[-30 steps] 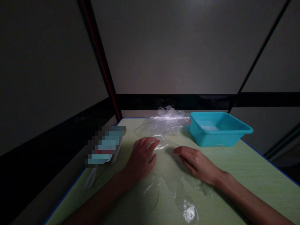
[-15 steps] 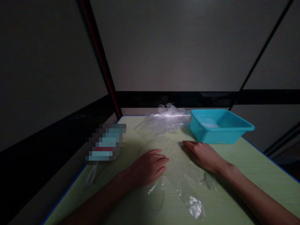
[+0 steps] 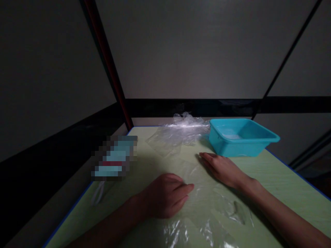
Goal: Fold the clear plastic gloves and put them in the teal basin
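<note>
A thin clear plastic bag (image 3: pixel 196 193) lies loosely spread on the table in front of me, its near end creased and shiny. My left hand (image 3: pixel 169 196) is closed at its left side, with the fingers curled and the plastic at the fingertips. The exact pinch point is hard to see. To the right, my right hand (image 3: pixel 219 167) rests low over the tabletop with fingers stretched out and close together, just in front of the turquoise plastic basin (image 3: pixel 239 148). It holds nothing that I can see.
Behind my hands lies a crumpled heap of clear plastic (image 3: pixel 186 129), close to the basin. A blurred-out item (image 3: pixel 115 156) with a white loop (image 3: pixel 98 193) sits at the left edge of the green table (image 3: pixel 144 165). Walls stand behind and at left.
My left hand has moved slightly right and toward me, and its fingers are more curled. The clear plastic bag has slid toward me. My right hand has barely shifted.
</note>
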Tool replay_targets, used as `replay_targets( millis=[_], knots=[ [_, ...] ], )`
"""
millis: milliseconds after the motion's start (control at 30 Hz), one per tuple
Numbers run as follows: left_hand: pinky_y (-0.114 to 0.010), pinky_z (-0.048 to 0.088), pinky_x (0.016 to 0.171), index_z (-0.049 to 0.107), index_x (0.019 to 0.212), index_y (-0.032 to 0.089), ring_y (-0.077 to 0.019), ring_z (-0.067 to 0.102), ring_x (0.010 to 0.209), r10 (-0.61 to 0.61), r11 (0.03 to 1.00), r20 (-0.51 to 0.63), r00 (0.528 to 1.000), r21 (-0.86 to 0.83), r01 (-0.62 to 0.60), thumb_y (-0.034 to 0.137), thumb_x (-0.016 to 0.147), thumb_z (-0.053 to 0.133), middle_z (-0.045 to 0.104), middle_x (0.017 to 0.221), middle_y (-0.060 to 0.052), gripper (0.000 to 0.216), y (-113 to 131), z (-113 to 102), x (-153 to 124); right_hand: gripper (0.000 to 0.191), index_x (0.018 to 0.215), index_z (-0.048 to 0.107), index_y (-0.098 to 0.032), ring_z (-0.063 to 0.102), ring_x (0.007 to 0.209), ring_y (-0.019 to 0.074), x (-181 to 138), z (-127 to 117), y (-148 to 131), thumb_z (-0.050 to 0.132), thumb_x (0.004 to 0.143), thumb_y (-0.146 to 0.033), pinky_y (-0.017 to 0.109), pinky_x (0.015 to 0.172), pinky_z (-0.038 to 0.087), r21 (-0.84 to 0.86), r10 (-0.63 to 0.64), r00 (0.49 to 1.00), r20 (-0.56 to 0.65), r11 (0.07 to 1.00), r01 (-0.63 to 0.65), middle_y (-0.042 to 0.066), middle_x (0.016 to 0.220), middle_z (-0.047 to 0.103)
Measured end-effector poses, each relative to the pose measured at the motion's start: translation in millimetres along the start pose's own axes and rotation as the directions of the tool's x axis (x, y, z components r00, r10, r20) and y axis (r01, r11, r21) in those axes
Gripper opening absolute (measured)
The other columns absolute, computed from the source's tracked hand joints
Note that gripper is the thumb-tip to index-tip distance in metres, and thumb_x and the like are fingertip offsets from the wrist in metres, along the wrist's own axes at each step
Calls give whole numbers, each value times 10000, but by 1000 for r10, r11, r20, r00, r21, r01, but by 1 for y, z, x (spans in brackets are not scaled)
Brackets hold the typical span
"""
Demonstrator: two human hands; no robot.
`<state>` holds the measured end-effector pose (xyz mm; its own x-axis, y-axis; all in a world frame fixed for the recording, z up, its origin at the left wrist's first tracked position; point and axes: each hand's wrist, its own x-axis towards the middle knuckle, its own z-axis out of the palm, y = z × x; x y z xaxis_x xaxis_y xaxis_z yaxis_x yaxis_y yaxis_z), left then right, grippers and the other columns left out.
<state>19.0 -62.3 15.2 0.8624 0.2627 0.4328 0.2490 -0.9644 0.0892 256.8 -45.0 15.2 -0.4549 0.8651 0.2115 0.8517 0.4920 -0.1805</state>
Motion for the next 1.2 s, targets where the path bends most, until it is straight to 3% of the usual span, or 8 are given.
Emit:
replay_targets(
  millis=[100, 167, 333, 500, 667, 833, 967, 1200],
  knots=[
    [-335, 485, 681, 554, 1055, 120, -175, 610, 677, -134, 991, -95, 986, -3, 135, 149, 817, 354, 660, 761, -98, 312, -6, 1, -2, 306, 1116, 485, -169, 601, 812, 224, 0, -1, -2, 325, 855, -171, 306, 635, 411, 26, -15, 999, -34, 1000, 16, 118, 965, 618],
    [-357, 461, 783, 528, 1109, 147, -184, 600, 835, -242, 970, -95, 966, -56, 237, 150, 808, 381, 645, 937, -100, 335, -12, 2, -3, 312, 1111, 484, -173, 600, 812, 220, 0, -3, -3, 331, 840, -147, 301, 638, 404, 24, -20, 999, -44, 999, 21, 110, 966, 617],
    [-389, 257, 1015, 281, 1319, 199, -195, 283, 1250, -316, 924, 138, 938, -179, 338, 223, 779, 493, 299, 1374, -70, 580, -21, 3, -5, 305, 1092, 476, -172, 600, 807, 215, 1, -4, -2, 336, 825, -124, 282, 624, 393, -22, -3, 999, -49, 1000, 2, 104, 990, 608],
    [-389, 155, 1050, 244, 1334, 208, -194, 150, 1297, -285, 931, 291, 913, -145, 336, 275, 816, 468, 195, 1412, -58, 568, -21, 2, -7, 276, 1056, 495, -168, 602, 783, 214, 1, -7, -2, 355, 821, -129, 273, 604, 387, -56, 36, 996, -77, 998, -40, 103, 992, 612],
    [-390, 148, 1047, 273, 1324, 219, -210, 133, 1299, -310, 931, 282, 908, -102, 350, 294, 828, 451, 193, 1414, -56, 532, -16, 2, -8, 275, 1054, 513, -167, 611, 763, 224, 1, -12, -3, 355, 830, -144, 283, 589, 402, -49, 88, 990, -110, 994, -94, 102, 965, 629],
    [-407, 152, 1041, 280, 1323, 208, -232, 130, 1298, -393, 910, 274, 878, -19, 413, 334, 836, 432, 185, 1415, -76, 526, -12, 7, -6, 281, 1059, 541, -144, 598, 878, 238, 1, -10, -6, 373, 834, -145, 311, 708, 444, 54, 94, 987, -131, 995, -88, 116, 1018, 618],
    [-423, 158, 1038, 294, 1318, 194, -250, 125, 1296, -478, 875, 276, 834, 63, 480, 375, 838, 414, 184, 1415, -83, 526, -7, 9, -3, 330, 1156, 499, -131, 531, 1033, 220, 1, -2, -17, 356, 865, -198, 333, 855, 428, 179, -13, 996, -89, 983, 29, 112, 1157, 554],
    [-419, 141, 1047, 241, 1339, 198, -244, 88, 1302, -545, 838, 248, 801, 170, 518, 454, 853, 340, 154, 1423, -67, 558, -5, 13, -4, 574, 1338, 252, -83, 232, 1268, 214, -2, 14, -37, 312, 883, -427, 378, 1045, 224, 197, -221, 972, 84, 960, 201, 130, 1382, 262]
  ],
)
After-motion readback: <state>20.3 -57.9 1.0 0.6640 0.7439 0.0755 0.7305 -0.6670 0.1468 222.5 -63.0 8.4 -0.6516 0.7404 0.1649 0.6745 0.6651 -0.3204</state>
